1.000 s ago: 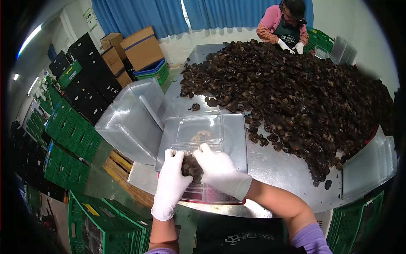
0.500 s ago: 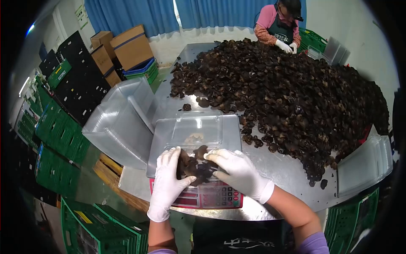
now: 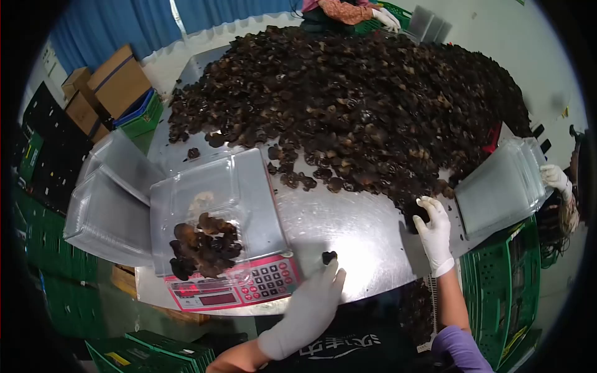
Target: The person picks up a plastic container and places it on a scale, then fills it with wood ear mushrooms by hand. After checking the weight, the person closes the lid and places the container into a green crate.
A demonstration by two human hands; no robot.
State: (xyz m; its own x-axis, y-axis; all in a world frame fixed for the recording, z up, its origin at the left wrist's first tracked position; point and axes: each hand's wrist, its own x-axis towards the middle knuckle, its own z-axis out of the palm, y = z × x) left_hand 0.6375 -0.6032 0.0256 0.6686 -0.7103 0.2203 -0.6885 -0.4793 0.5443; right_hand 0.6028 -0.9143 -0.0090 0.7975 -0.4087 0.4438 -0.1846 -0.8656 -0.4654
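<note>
My left hand point(image 3: 311, 304), in a white glove, is at the table's front edge beside the scale point(image 3: 267, 217). Its fingers are stretched toward a small dark piece point(image 3: 329, 256), with the fingertips close against it. My right hand point(image 3: 434, 236), also gloved, has its fingers curved and apart at the front right edge of the heap of dark, mushroom-like pieces point(image 3: 360, 112). On the scale, a clear plastic tray point(image 3: 180, 211) contains a clump of brown pieces point(image 3: 208, 245).
Clear trays are stacked left point(image 3: 106, 214) and right point(image 3: 497, 186) of the work area. A person point(image 3: 342, 12) stands behind the heap; another person's gloved hand point(image 3: 555, 177) is at the right stack. Green crates point(image 3: 497, 280) stand below.
Both hands have left the tray: my right hand has moved to the heap, my left to the small piece. The view has shifted right, and another person's hand appears at the right.
</note>
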